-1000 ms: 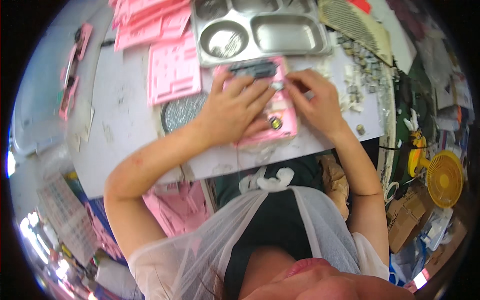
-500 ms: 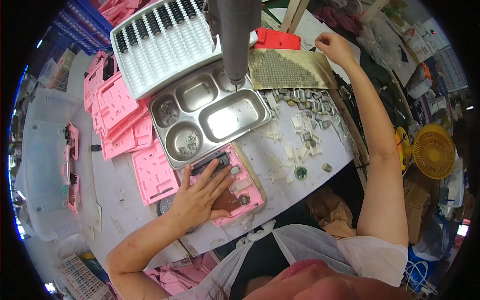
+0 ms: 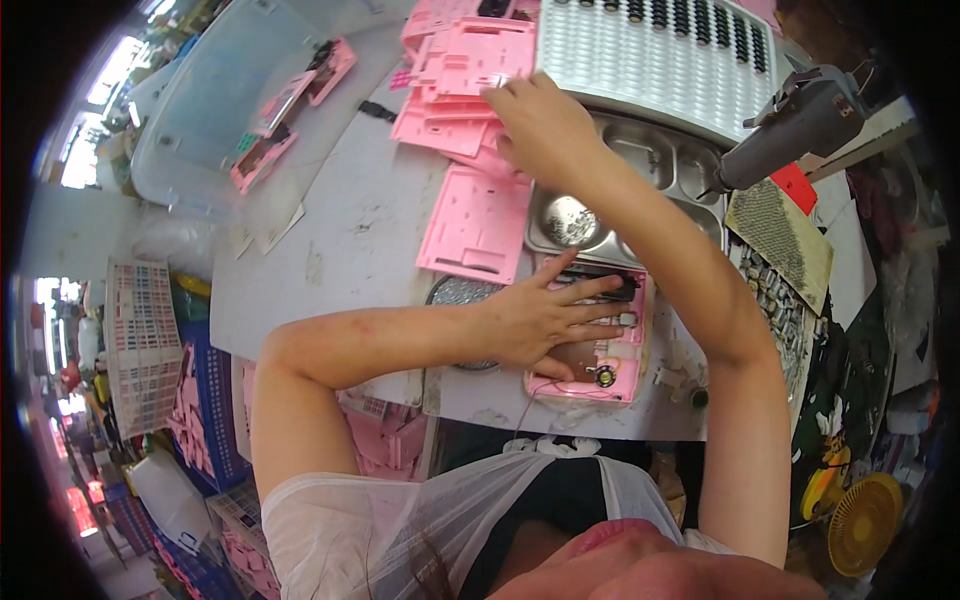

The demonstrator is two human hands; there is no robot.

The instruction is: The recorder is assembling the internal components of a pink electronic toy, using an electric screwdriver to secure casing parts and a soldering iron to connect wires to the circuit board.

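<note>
A: Where's the right hand gone?
B: Left the far mesh, now curled on the pink stack behind the steel tray; grip unclear. Left hand stays flat, open, on the pink case before it.

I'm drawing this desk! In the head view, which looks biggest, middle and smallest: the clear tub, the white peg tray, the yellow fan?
1. Clear tub, the biggest.
2. White peg tray, cut off by the picture's top edge, so it may be bigger than it looks.
3. Yellow fan, the smallest, though it sits farther away, at the bent rim.
</note>
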